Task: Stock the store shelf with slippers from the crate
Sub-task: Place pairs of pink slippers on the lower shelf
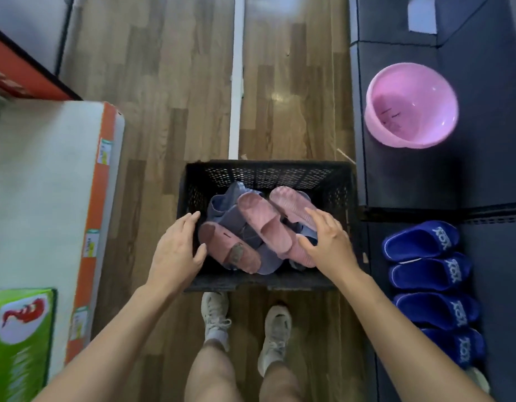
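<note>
Crate (268, 171) on wood floor (169, 82) — dark shelf (410, 181) at right.

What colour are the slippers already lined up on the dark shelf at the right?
Deep blue slippers with white lettering on the straps, clear in the head view.

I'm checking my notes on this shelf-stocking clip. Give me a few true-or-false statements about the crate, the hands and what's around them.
1. The black crate stands on the wood floor. True.
2. The crate holds only pink slippers. False: pink slippers lie mixed with purple ones.
3. The left hand and right hand are both over the crate with fingers open. True.
4. The pink basin is filled with slippers. False: no slippers are in it.
5. The blue slippers are lined up on the person's left. False: they are on the right.
</note>
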`<state>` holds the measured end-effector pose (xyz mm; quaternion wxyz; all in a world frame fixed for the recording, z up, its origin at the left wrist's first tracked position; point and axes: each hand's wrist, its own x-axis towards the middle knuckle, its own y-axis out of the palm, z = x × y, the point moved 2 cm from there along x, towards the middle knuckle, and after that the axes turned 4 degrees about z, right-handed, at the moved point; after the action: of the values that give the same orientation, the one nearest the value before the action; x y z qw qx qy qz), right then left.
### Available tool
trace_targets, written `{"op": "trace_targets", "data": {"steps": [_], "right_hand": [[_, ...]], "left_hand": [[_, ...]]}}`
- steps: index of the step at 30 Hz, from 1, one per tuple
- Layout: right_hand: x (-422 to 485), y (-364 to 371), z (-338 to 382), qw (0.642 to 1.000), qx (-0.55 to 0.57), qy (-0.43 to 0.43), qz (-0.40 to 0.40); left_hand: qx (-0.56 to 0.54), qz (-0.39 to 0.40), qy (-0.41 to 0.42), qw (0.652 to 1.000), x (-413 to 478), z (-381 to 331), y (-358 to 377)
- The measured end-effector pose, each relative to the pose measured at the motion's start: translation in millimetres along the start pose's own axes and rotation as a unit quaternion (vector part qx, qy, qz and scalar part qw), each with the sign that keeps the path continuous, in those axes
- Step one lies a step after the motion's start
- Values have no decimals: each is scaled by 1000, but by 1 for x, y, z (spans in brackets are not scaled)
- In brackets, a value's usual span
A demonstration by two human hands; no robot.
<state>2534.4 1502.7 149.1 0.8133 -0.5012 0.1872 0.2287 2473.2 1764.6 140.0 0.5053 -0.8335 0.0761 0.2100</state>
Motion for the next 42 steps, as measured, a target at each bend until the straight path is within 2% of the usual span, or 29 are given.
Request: {"op": "trace_targets", "data": {"steps": [12, 16, 20, 23, 30, 35, 38, 42], "right_hand": [[140, 128, -66, 997, 33, 44, 62], [190, 166, -81, 990, 89, 72, 84], [229, 194, -85, 966, 209, 89, 122], [244, 213, -86, 971, 164, 85, 154], [251, 215, -85, 979, 30, 137, 145], [232, 211, -79, 984, 69, 104, 130], [215, 210, -77, 988, 102, 83, 76], [196, 201, -86, 983, 155, 100, 17]], "left_hand": [[-106, 70, -105, 986, 69, 58, 153], [-120, 81, -127, 981, 97, 79, 185], [-132, 85, -148, 976, 112, 99, 208], [-137, 90, -161, 973, 115, 108, 217], [-181, 87, -171, 965, 107, 116, 223], [-228, 91, -197, 949, 102, 117, 227], [-284, 82, -267, 917, 104, 122, 234], [-433, 67, -357, 825, 110, 130, 251]]}}
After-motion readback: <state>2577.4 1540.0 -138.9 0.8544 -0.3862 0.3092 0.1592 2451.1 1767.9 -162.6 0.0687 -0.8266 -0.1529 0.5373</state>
